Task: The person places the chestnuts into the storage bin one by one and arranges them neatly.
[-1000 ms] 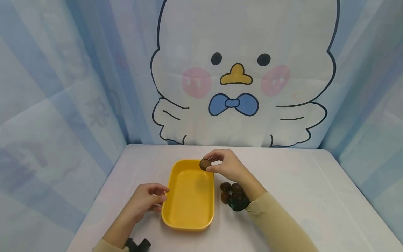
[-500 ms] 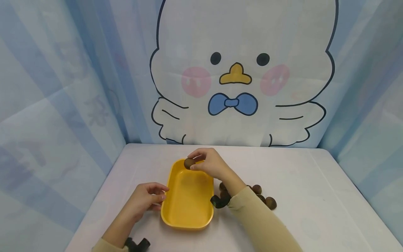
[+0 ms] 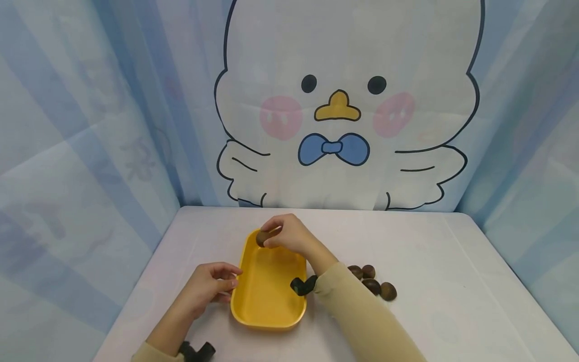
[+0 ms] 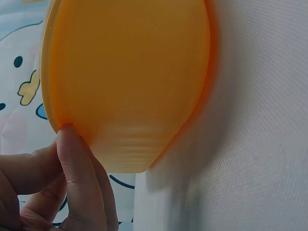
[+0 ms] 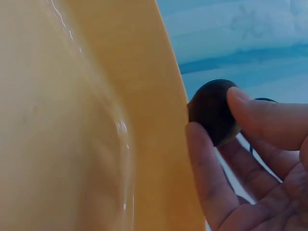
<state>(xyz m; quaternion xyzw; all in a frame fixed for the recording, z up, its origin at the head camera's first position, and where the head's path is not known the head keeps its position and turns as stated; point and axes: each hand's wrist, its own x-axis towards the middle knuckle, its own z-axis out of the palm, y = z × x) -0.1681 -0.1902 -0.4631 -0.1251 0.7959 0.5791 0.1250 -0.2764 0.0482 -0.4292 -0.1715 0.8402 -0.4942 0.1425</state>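
Observation:
My right hand (image 3: 289, 235) pinches a dark brown chestnut (image 5: 211, 108) between thumb and fingertips. In the head view this chestnut is over the far left corner of a yellow rectangular tray (image 3: 267, 291), and the fingers partly cover it. At the tray's left side, my left hand (image 3: 212, 285) touches the rim with its fingertips, the fingers loosely bent. In the left wrist view, the fingertips (image 4: 70, 137) rest against the outside of the tray wall, just under the rim. Several more chestnuts (image 3: 388, 291) lie on the table right of the tray, some behind the right sleeve.
The white table (image 3: 452, 301) meets a blue and white curtain (image 3: 90, 151) on the left and at the back. A black wrist strap part (image 3: 304, 285) hangs over the tray's right edge. Another black piece (image 3: 199, 352) sits by the left wrist.
My right hand has moved left with the chestnut, from the tray's far right corner to its far left. The sleeve now leaves more chestnuts on the right in sight. The left hand stays put.

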